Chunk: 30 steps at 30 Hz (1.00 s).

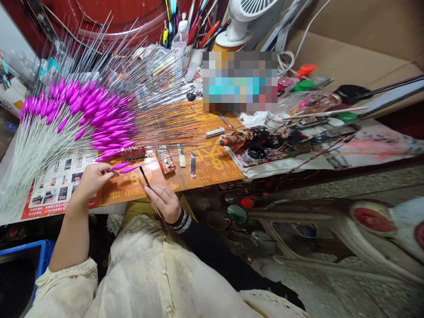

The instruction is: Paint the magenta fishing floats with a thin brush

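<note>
My left hand (pixel 96 179) is closed in a pinch at the near end of a magenta fishing float (pixel 130 169), which points right, its thin dark stem reaching over the table. In my right hand (pixel 165 202) is a slim black stick (pixel 144 176), possibly a brush or pen. Its upper end stands close to the float's tip; whether they touch I cannot tell. Beyond my left hand, many more magenta floats (pixel 96 110) lie fanned out in a dense bunch, pale tails to the left and dark stems to the right and back.
Paint-stained blocks (pixel 165 160) and small strips (pixel 192 164) lie on the orange-printed tabletop (pixel 218 170). A paint-crusted tool with a brown tip (pixel 232 139) rests on the right. Behind stand a bottle (pixel 179 42) and a white fan (pixel 236 26). A blue crate (pixel 44 260) sits lower left.
</note>
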Each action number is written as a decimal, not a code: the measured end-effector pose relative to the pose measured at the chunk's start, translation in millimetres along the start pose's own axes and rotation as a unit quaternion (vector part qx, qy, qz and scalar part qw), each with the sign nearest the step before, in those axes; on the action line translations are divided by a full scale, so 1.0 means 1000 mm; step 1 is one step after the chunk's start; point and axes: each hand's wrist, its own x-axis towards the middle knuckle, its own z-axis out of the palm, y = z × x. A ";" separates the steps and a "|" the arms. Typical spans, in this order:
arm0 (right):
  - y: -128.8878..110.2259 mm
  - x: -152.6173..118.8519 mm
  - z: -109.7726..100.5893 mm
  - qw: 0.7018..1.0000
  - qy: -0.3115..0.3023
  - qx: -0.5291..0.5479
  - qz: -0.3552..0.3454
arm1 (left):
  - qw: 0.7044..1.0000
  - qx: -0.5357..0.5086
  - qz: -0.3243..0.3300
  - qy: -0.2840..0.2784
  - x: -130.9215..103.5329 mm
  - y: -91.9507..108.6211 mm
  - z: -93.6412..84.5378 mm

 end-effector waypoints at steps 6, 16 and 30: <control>-0.001 0.002 -0.002 1.000 -0.004 0.012 0.002 | 1.000 -0.002 0.002 -0.002 0.000 -0.001 0.001; -0.003 0.002 -0.002 1.000 -0.010 0.010 0.013 | 1.000 -0.002 0.002 0.004 -0.001 0.002 0.000; -0.001 -0.002 0.003 1.000 -0.009 0.004 0.020 | 1.000 -0.014 0.002 0.001 0.000 -0.002 0.000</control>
